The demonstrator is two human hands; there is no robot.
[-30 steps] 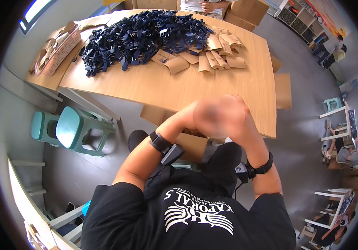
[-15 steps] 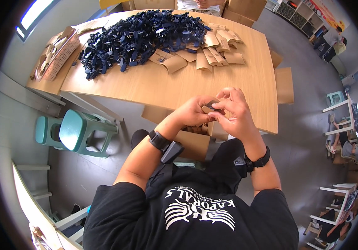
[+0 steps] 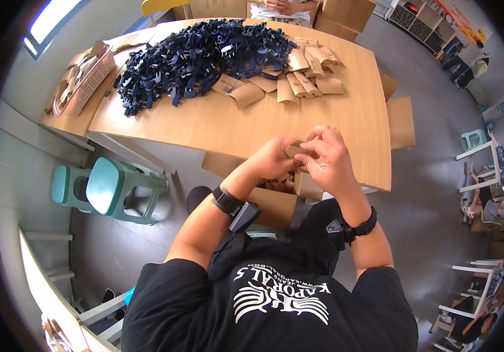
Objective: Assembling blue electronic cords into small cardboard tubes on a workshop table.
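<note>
Over the near edge of the table, my left hand (image 3: 273, 158) grips a small brown cardboard pillow box (image 3: 292, 149). The fingers of my right hand (image 3: 326, 155) are closed on the same box, pinching at its end. What lies inside it cannot be seen. Farther back on the table (image 3: 205, 124) is a large heap of small dark blue plastic pieces with metal prongs (image 3: 196, 58). Several brown pillow boxes (image 3: 246, 94) lie along the heap's right side, some curved, some flatter. An open carton (image 3: 272, 206) with brown pieces in it stands beneath my hands.
A pink lattice basket (image 3: 87, 85) of brown cardboard stands at the table's left. Green stools (image 3: 108, 186) are on the floor at left. Large cartons (image 3: 344, 19) stand behind the table, near a seated person (image 3: 281, 8). Other people sit at tables far right.
The dark piece seen at the box's end is out of sight; brown cardboard shows there now. My fingers have shifted slightly on the box. The person across has clasped hands lower in view.
</note>
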